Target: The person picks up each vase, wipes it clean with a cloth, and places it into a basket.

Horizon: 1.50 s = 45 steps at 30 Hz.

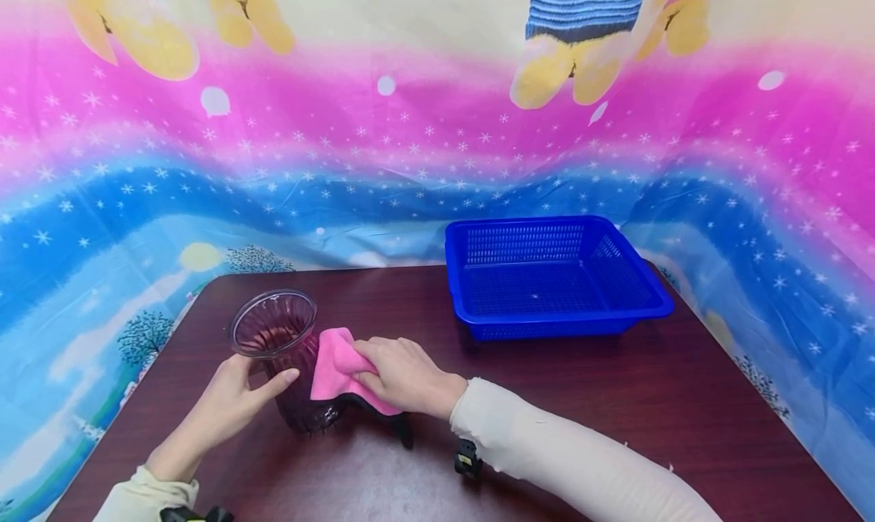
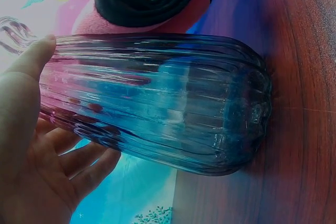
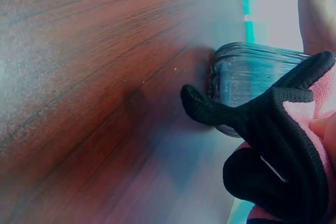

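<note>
A ribbed, purple-tinted glass vase [image 1: 301, 408] with a flared rim stands on the table at the left, its mouth upward. My left hand [image 1: 232, 400] grips it below the rim, thumb on the near side and fingers round the back, as the left wrist view shows along the clear ribbed glass [image 2: 173, 103]. My right hand [image 1: 406, 374] holds a bunched pink cloth [image 1: 333, 366] against the vase's right side. In the right wrist view the cloth's black side [image 3: 283, 140] hangs in folds in front of the glass.
A blue plastic basket [image 1: 560, 326] with mesh walls stands at the back right of the dark brown wooden table [image 1: 383, 476]. Behind and beside the table hangs a colourful printed curtain [image 1: 410, 150]. A black wrist strap [image 1: 468, 458] sits under the right sleeve.
</note>
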Motion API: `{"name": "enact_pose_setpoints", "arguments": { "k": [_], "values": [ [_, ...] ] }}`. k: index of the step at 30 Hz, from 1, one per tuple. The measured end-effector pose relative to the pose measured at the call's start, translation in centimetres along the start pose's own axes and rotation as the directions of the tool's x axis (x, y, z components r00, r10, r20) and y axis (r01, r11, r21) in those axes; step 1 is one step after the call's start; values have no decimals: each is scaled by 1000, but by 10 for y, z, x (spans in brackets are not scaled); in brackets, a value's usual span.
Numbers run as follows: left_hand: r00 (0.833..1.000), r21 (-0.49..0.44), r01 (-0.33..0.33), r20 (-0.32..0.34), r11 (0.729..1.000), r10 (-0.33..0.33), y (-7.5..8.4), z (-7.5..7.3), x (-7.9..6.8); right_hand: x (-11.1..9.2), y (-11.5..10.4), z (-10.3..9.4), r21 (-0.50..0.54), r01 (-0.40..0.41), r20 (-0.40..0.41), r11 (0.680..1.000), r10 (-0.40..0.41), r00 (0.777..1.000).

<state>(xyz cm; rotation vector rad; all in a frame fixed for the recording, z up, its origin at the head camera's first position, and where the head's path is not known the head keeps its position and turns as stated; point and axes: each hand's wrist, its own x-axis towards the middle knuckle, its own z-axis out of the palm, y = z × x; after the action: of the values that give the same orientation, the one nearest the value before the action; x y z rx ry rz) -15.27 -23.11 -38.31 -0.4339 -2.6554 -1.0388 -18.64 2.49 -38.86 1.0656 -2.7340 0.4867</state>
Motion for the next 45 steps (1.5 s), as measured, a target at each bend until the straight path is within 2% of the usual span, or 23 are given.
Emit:
{"name": "enact_pose_setpoints", "arguments": {
  "k": [13, 21, 45],
  "values": [
    [1000, 78, 5, -18, 997, -4, 1, -1, 0, -2, 4, 7, -6, -15, 42, 1000, 15, 999],
    [1000, 61, -7, -18, 998, 8, 0, 0, 0, -4, 7, 12, -8, -12, 45, 1000, 13, 999],
    [1000, 92, 2, -16, 996, -1, 0, 0, 0, -9, 11, 21, -59, -7, 76, 998, 11, 997]
  ]
}}
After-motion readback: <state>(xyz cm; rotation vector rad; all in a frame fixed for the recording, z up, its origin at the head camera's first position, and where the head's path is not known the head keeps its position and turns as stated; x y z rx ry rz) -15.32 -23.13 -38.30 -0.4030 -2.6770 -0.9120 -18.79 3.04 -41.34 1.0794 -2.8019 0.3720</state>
